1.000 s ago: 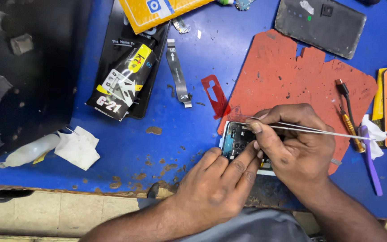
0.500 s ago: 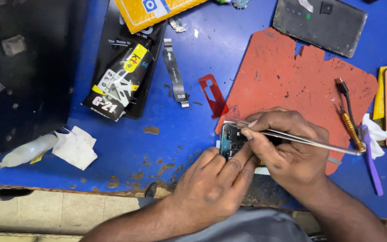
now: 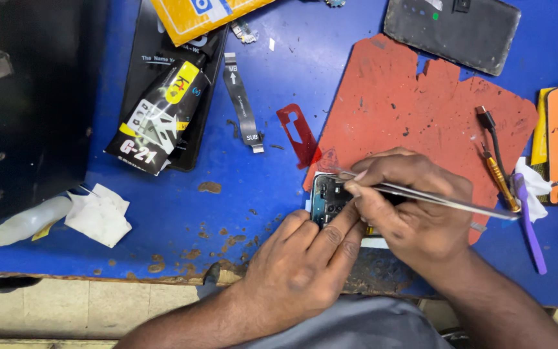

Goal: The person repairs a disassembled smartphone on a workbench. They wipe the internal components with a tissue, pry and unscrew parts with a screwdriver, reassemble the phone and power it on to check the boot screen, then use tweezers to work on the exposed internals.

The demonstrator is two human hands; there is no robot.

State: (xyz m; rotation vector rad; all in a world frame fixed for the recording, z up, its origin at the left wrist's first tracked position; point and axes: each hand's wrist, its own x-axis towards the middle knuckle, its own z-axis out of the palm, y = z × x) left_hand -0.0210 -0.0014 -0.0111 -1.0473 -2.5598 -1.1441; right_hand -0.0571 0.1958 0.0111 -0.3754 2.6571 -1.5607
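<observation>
**Tweezers drawn in closer over the opened phone**

The right hand (image 3: 414,207) grips a pair of slim metal tweezers (image 3: 434,197), pinched between thumb and forefinger. Compared with 1 second ago, the tool has been pulled in: then its long shaft stretched well out to the right toward the screwdrivers, now the hand sits further over it and the tips rest right at the top edge of the opened phone (image 3: 329,200). The work looks to have narrowed from reaching in to a fine pick at 1 spot on the exposed board.

The left hand (image 3: 305,258) is clenched lightly around the phone's lower edge, fingers curled up against it, and has stayed in that bracing hold across the last second. The phone lies at the lower left corner of the red work mat (image 3: 421,110) on the blue tabletop (image 3: 182,213), close to the near edge, and has not shifted.

Around it lie a red plastic frame (image 3: 298,132), a black flex cable (image 3: 241,103), a dark glue pouch (image 3: 156,123), a crumpled tissue (image 3: 100,214), a purple pry tool (image 3: 529,223) and a dark back cover (image 3: 453,29).
</observation>
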